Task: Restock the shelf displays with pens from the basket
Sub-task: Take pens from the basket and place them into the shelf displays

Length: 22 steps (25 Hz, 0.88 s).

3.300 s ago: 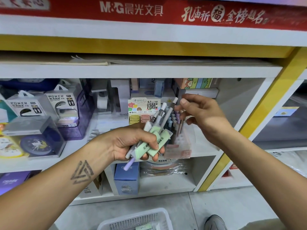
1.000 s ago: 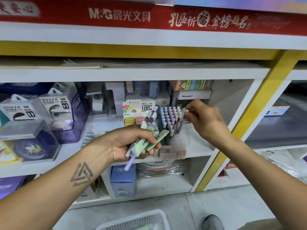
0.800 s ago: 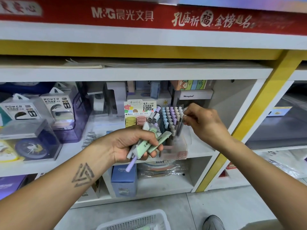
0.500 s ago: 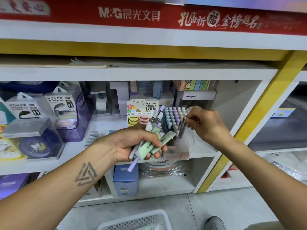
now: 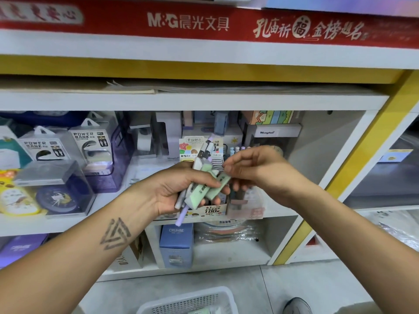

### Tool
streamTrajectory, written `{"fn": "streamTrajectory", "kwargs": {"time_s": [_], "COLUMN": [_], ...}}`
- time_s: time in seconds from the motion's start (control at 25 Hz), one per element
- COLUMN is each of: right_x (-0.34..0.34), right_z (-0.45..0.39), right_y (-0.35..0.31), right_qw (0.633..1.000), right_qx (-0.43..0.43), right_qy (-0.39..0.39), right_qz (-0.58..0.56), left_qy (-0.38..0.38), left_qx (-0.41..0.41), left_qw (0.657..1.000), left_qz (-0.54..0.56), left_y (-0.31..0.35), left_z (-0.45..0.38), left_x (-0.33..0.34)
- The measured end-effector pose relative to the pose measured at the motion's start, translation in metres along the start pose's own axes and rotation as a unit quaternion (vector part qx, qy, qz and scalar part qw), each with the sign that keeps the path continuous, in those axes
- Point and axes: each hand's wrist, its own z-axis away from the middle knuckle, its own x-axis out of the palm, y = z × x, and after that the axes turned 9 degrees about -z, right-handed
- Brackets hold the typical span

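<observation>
My left hand [image 5: 181, 189] grips a bundle of pens [image 5: 205, 155] together with pale green highlighters [image 5: 213, 189], in front of the middle shelf. My right hand [image 5: 258, 171] has come to the top right of that bundle. Its thumb and forefinger tips meet beside a striped pen and the end of a green highlighter; whether they grip anything is unclear. Behind both hands stands the clear pen display [image 5: 247, 207], mostly hidden, with a few pastel pen tops [image 5: 235, 149] showing. The white basket [image 5: 188, 302] sits on the floor below.
Power bank boxes [image 5: 90, 146] and a clear clock case [image 5: 56, 191] fill the shelf's left side. A card refill box [image 5: 192, 148] stands left of the pen display. A blue box [image 5: 176, 243] sits on the lower shelf. A yellow post [image 5: 353, 159] bounds the bay on the right. My shoe [image 5: 297, 305] is beside the basket.
My right hand left the pen display, where it had been setting a pen, and moved left to the bundle. My left hand rose slightly with the bundle.
</observation>
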Motion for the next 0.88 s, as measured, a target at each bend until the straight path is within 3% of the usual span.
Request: {"fn": "streamTrajectory", "kwargs": {"time_s": [0.12,0.2,0.36,0.68,0.88], "right_x": [0.001,0.001,0.013,0.043,0.068], "right_z": [-0.009,-0.015,-0.021,-0.041,-0.054], "right_y": [-0.008,-0.014,-0.02,-0.01,0.001], "right_qw": [0.997,0.994,0.992,0.992,0.985], "right_qx": [-0.038,-0.068,-0.066,-0.078,-0.098], "right_qy": [0.057,0.081,0.063,0.035,0.028], "right_qz": [-0.045,-0.012,0.088,0.094,0.142], "left_qy": [0.034,0.086,0.135,0.145,0.191], "left_qx": [-0.029,-0.04,-0.042,-0.028,-0.014], "left_qw": [0.999,0.995,0.99,0.988,0.979], "left_qz": [0.022,0.023,0.021,0.036,0.075], "left_y": [0.007,0.011,0.017,0.024,0.025], "left_z": [0.008,0.014,0.03,0.058,0.077], "left_x": [-0.014,-0.027,-0.049,-0.084,-0.107]}}
